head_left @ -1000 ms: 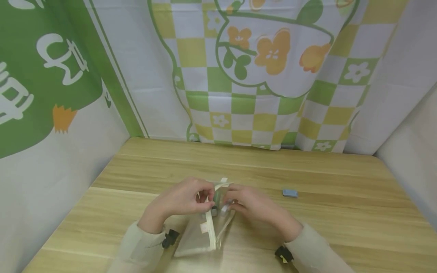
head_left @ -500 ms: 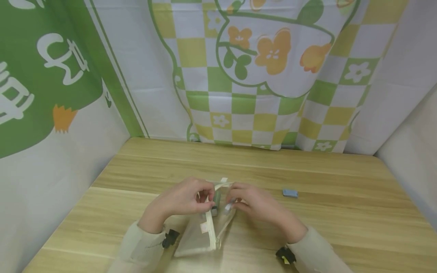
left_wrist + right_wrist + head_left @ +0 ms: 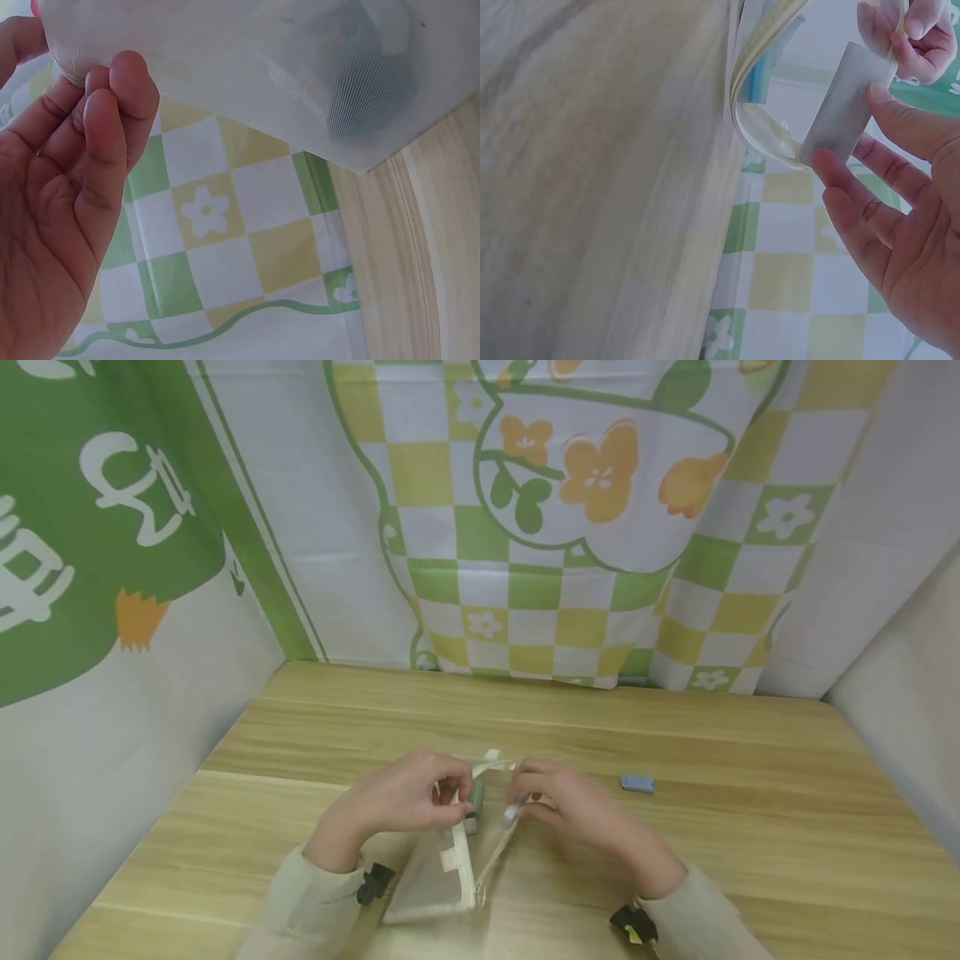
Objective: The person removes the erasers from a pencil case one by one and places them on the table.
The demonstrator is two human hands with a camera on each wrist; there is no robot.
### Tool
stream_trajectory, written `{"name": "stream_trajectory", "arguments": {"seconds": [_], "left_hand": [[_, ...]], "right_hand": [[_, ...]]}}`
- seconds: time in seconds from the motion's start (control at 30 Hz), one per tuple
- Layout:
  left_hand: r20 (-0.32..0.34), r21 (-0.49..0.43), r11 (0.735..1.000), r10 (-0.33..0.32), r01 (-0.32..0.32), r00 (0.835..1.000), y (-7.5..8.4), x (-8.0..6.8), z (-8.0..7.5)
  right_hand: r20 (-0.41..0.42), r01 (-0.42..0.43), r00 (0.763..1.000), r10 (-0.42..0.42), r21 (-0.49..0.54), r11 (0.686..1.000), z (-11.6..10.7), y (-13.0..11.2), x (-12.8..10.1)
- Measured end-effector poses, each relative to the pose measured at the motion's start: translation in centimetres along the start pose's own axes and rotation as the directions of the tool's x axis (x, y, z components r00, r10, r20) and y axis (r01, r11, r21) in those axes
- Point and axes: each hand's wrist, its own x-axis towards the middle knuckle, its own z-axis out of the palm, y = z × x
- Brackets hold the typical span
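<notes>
Your left hand [image 3: 405, 797] pinched the rim of the mesh pouch [image 3: 438, 881] lying on the table [image 3: 750, 827]; your right hand [image 3: 570, 806] pinched a grey eraser [image 3: 846, 105] at its open mouth, something dark already inside.

the right hand [image 3: 577, 810] drew back a little to the right of the pouch [image 3: 450, 868], away from the left hand [image 3: 405, 797]. it lifted a small grey piece [image 3: 512, 812] clear of the pouch's open mouth, pinched in its fingertips.
</notes>
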Motion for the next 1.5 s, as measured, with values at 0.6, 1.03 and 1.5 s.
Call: {"name": "stream_trajectory", "arguments": {"seconds": [0.6, 1.03, 1.5], "left_hand": [[-0.004, 0.005, 1.000, 0.014, -0.014, 1.000, -0.1, 0.2, -0.2], [0.002, 0.015, 1.000, -0.003, 0.003, 1.000, -0.1, 0.1, -0.1], [-0.006, 0.012, 1.000, 0.003, -0.003, 1.000, 0.0, -0.1, -0.2]], "right_hand": [[-0.069, -0.027, 0.997, 0.026, -0.013, 1.000, -1.4, 0.8, -0.8], [-0.090, -0.062, 0.994, 0.063, 0.006, 0.998, -2.6, 1.4, -1.9], [-0.131, -0.091, 0.988, 0.086, -0.032, 0.995, -3.2, 2.3, -3.0]]}}
